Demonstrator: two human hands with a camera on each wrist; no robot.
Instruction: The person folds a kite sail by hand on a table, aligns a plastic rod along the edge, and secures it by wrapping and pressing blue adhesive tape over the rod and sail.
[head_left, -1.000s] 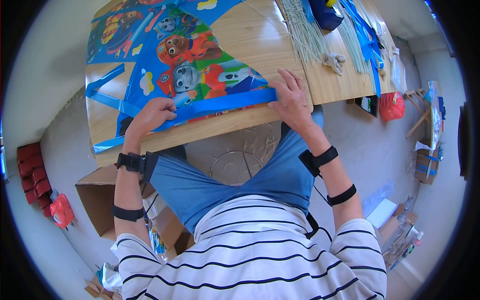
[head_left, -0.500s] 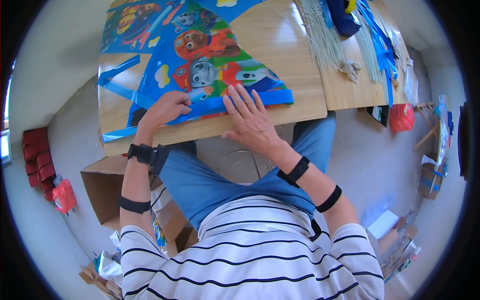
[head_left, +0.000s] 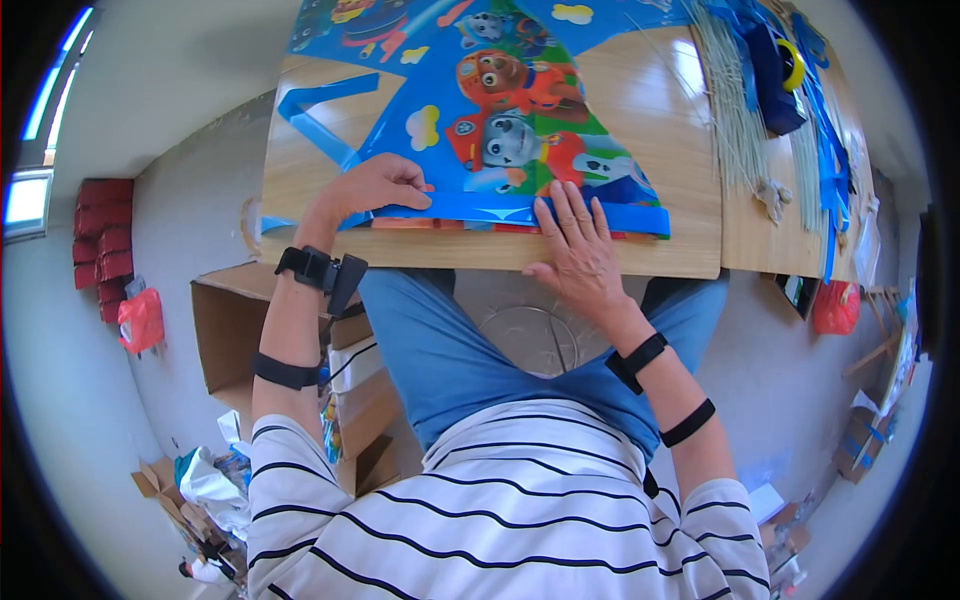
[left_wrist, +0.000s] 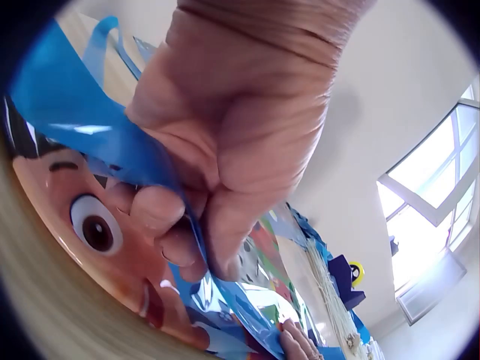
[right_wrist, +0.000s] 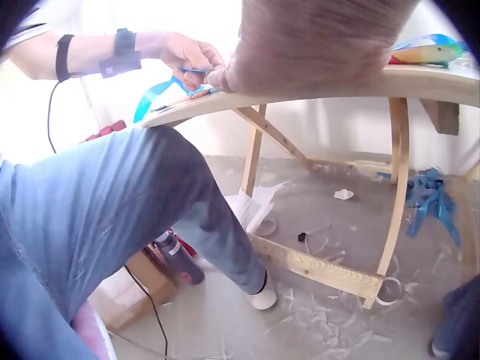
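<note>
A glossy cartoon-printed plastic sheet [head_left: 512,140] lies on the wooden table, with a blue plastic strip [head_left: 480,207] running along its near edge. My left hand [head_left: 372,188] pinches the strip toward its left part; in the left wrist view the blue film [left_wrist: 90,124] passes between thumb and curled fingers. Farther right, my right hand [head_left: 582,255] lies with its fingers straight across the strip, thumb spread out over the table's front edge. The strip's right end extends past the right fingers. In the right wrist view the palm side is hidden behind the wrist.
At the right of the wooden table [head_left: 680,130] are bundled pale thin sticks [head_left: 730,110], a dark blue tape dispenser [head_left: 775,80] and blue ribbons [head_left: 835,180]. A loose blue strip [head_left: 318,135] lies at left. Cardboard boxes [head_left: 235,335] stand on the floor, left of the legs.
My right hand has left the strip's right end and come to lie flat nearer its middle. The left hand keeps its pinch. The head view has shifted, moving the table rightward and down.
</note>
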